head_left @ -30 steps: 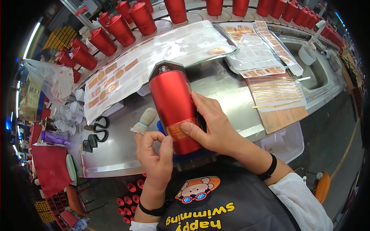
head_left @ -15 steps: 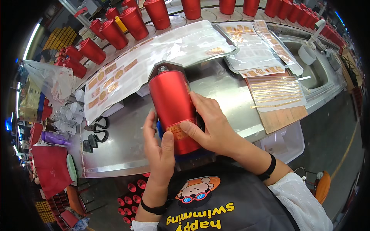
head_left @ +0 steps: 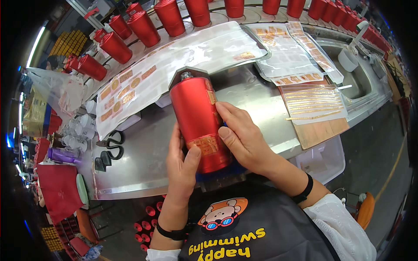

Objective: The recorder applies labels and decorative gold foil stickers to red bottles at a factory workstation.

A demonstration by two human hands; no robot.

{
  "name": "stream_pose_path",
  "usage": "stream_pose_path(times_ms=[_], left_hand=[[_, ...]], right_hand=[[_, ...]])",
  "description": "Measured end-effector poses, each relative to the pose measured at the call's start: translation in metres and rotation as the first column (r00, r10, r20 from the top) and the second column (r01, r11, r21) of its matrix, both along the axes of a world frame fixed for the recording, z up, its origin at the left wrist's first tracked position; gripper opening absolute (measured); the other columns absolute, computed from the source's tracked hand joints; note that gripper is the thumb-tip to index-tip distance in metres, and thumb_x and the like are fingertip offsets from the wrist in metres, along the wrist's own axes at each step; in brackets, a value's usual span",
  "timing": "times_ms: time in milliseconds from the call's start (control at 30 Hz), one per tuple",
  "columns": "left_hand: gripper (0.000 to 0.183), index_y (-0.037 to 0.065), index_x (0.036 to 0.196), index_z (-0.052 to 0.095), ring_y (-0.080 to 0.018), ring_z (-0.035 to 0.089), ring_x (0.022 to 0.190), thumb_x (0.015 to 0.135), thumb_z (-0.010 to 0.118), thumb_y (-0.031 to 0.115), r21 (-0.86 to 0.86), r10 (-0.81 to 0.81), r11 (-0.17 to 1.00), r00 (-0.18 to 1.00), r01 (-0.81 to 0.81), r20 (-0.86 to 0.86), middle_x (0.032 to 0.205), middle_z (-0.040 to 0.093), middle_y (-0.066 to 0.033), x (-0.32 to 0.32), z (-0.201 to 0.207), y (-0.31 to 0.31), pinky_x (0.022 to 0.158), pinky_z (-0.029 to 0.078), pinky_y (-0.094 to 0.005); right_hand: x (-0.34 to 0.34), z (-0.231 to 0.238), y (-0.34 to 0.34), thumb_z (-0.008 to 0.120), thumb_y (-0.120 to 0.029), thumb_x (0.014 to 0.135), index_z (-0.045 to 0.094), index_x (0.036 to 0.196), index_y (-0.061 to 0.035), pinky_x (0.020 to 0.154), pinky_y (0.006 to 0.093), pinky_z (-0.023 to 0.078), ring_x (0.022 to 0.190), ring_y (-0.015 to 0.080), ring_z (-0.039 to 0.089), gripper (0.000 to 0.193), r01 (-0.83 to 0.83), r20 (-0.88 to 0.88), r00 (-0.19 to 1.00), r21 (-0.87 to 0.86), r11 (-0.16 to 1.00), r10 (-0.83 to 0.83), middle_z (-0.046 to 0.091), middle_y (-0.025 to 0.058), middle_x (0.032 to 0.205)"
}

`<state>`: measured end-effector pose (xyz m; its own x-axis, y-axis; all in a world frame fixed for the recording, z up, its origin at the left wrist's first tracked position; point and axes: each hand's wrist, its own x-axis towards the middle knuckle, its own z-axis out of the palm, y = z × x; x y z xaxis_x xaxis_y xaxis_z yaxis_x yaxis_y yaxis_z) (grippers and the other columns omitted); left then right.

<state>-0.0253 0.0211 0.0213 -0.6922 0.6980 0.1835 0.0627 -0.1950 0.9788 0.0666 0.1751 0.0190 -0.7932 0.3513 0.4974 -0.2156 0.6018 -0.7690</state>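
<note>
A glossy red bottle (head_left: 191, 108) lies tilted before me, its base toward me and its clear neck resting in a dark angular bracket (head_left: 188, 71). A gold decal (head_left: 205, 145) sits low on its body, with more gold along its right side. My left hand (head_left: 182, 167) curves round the lower left side, its thumb at the decal's left edge. On the other side, my right hand (head_left: 244, 137) presses its fingers along the bottle, thumb near the decal's right end. Something blue beneath the bottle is mostly hidden.
Decal sheets (head_left: 174, 61) cover the metal bench's far side. Black-handled scissors (head_left: 114, 143) lie at left. At right are a wooden board (head_left: 320, 132) with gold strips and a sink (head_left: 363, 82). Red bottles (head_left: 170, 17) line a curved conveyor behind.
My left hand has closed in against the bottle, its thumb now at the decal. The right thumb has shifted right, off the decal's middle. Conveyor bottles have moved left.
</note>
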Motion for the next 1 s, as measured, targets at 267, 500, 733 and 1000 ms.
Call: stream_pose_path(times_ms=[267,500,733,1000], left_hand=[[0.075,-0.009,0.142,0.026,-0.0232,0.051,0.12,0.089,0.064,0.027,-0.106,0.063,0.993,0.997,-0.058,0.038,0.132,0.049,-0.0192,0.0,0.012,0.012,0.102,0.039,-0.0338],[0.079,-0.009,0.141,0.027,-0.0223,0.053,0.117,0.089,0.066,0.035,-0.146,0.15,0.977,0.988,-0.154,-0.039,0.13,0.051,-0.0189,-0.001,0.002,0.009,0.1,0.041,-0.034],[0.08,-0.007,0.144,0.023,-0.023,0.049,0.121,0.09,0.064,0.034,-0.11,0.03,0.993,0.999,-0.033,-0.031,0.134,0.047,-0.0185,-0.003,0.004,0.009,0.103,0.038,-0.0345],[0.081,-0.007,0.145,0.019,-0.0233,0.047,0.124,0.089,0.064,0.031,-0.072,-0.019,0.997,1.0,0.021,0.021,0.136,0.044,-0.0188,-0.003,0.008,0.008,0.105,0.037,-0.0349]], right_hand=[[0.006,-0.001,0.011,0.056,-0.017,0.093,0.043,0.135,0.004,0.101,0.041,0.038,0.119,0.0387,0.048,0.049,-0.048,0.008,0.999,-0.074,0.996,0.049,0.049,0.0251,0.132],[0.009,0.032,0.043,0.059,-0.008,0.093,0.046,0.129,-0.001,0.077,0.024,0.053,0.091,0.0094,0.062,0.038,-0.139,0.038,0.985,-0.422,0.896,0.171,0.063,0.0103,0.108],[-0.006,0.053,0.058,0.059,-0.007,0.088,0.056,0.116,-0.0025,0.071,0.0283,0.051,0.082,0.0167,0.066,0.028,-0.243,0.081,0.962,-0.173,0.954,0.26,0.066,0.0112,0.094],[0.007,0.044,0.054,0.061,-0.011,0.091,0.053,0.119,-0.0008,0.071,0.0228,0.047,0.083,0.0075,0.057,0.031,-0.161,0.136,0.968,-0.308,0.938,0.211,0.062,0.0043,0.094]])
